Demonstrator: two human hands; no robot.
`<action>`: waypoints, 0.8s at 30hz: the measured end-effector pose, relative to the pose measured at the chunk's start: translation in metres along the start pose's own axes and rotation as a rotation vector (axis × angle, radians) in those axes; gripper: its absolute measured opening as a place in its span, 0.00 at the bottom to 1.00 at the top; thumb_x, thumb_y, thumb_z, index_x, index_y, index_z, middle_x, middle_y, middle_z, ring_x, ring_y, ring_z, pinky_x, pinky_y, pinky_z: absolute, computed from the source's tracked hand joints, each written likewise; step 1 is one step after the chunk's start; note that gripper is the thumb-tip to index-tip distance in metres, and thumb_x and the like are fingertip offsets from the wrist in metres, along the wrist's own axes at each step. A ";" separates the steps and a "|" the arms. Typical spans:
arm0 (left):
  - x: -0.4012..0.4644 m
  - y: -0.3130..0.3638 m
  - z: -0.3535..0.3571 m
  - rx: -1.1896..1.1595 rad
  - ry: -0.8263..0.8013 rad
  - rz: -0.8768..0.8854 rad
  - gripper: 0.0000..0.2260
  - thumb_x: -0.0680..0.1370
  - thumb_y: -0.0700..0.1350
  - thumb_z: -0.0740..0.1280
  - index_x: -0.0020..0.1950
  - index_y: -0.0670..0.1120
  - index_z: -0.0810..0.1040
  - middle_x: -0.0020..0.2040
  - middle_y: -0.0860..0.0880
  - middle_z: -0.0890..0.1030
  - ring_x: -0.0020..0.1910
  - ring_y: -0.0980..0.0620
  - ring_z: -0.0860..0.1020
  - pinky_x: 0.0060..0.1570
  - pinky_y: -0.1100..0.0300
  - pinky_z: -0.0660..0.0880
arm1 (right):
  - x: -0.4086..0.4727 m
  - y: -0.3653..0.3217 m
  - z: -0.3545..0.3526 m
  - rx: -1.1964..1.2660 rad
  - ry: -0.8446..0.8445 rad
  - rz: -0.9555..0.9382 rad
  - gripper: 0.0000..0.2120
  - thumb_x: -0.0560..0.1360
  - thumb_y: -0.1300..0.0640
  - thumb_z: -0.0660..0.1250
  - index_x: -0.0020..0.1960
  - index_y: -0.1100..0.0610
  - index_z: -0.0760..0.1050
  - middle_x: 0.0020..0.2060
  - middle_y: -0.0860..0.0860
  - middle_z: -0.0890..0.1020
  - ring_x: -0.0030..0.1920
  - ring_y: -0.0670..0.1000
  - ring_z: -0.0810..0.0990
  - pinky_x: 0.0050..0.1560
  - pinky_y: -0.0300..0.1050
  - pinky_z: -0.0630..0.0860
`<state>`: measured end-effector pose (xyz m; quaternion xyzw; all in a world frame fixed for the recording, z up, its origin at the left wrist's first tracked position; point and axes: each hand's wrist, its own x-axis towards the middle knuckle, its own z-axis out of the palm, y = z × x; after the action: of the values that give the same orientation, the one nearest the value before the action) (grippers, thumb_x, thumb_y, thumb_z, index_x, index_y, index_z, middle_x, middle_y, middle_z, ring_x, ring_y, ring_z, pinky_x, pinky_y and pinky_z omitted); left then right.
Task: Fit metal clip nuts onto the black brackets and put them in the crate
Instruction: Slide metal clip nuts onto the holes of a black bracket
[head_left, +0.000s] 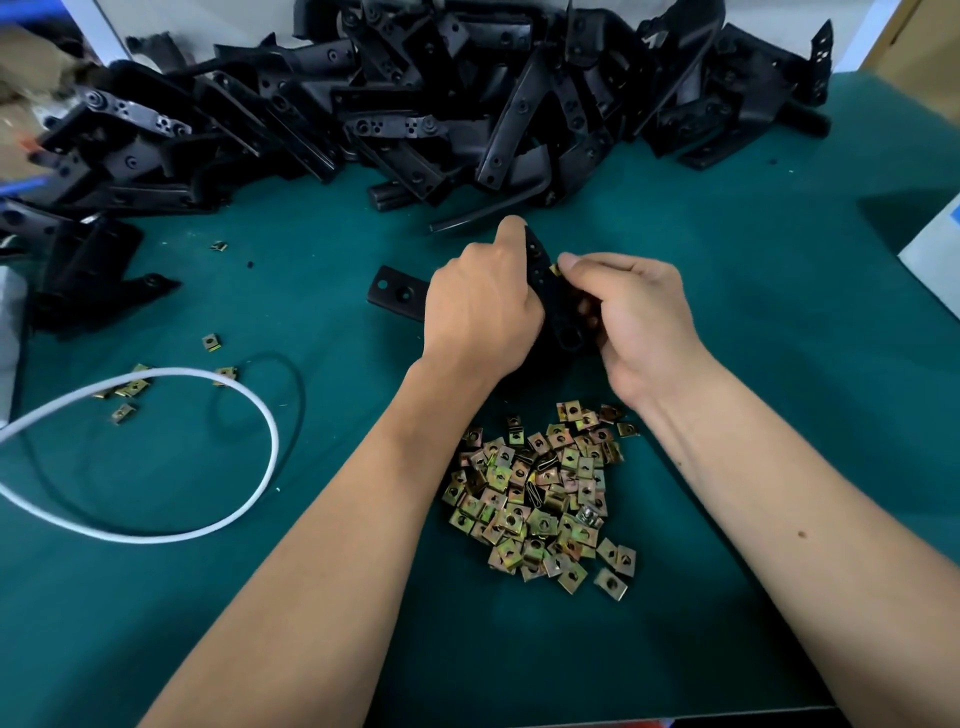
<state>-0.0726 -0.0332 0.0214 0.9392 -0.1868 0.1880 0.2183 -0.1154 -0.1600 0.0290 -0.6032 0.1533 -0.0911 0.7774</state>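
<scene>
No legible writing showing on any part. Left hand (480, 306) curling around black bracket (545, 291), holding it upright above green worktop (753, 364). Right hand (631, 317) pinching one clip nut (555, 269) against bracket edge with thumb and forefinger. Clip nut heap (545, 493) lying near, just below wrists. Bracket pile (415, 98) sitting behind along far side.

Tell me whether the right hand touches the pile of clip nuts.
Apart: the head view shows green mat between the right hand and the pile of clip nuts.
</scene>
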 end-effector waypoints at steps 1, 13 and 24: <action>0.000 0.001 0.000 0.004 0.000 -0.001 0.09 0.75 0.36 0.60 0.49 0.45 0.61 0.31 0.49 0.65 0.28 0.46 0.63 0.34 0.51 0.63 | 0.000 0.001 0.001 0.015 0.019 -0.001 0.05 0.76 0.64 0.74 0.42 0.62 0.85 0.34 0.55 0.84 0.34 0.50 0.82 0.37 0.43 0.78; 0.002 0.005 0.005 0.006 0.024 -0.038 0.08 0.75 0.37 0.59 0.49 0.45 0.61 0.31 0.49 0.63 0.31 0.41 0.67 0.35 0.50 0.64 | -0.001 0.001 0.002 0.054 -0.001 0.055 0.05 0.77 0.63 0.73 0.41 0.62 0.84 0.37 0.58 0.85 0.38 0.55 0.84 0.39 0.45 0.80; 0.006 0.004 0.008 -0.002 0.024 -0.102 0.09 0.77 0.41 0.61 0.50 0.46 0.61 0.36 0.47 0.67 0.36 0.38 0.67 0.38 0.49 0.65 | -0.003 0.002 0.005 -0.647 0.001 -0.465 0.13 0.79 0.57 0.69 0.37 0.58 0.84 0.30 0.49 0.82 0.35 0.48 0.79 0.39 0.48 0.75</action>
<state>-0.0667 -0.0418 0.0182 0.9450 -0.1365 0.1875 0.2308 -0.1171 -0.1543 0.0289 -0.8355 0.0339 -0.2120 0.5057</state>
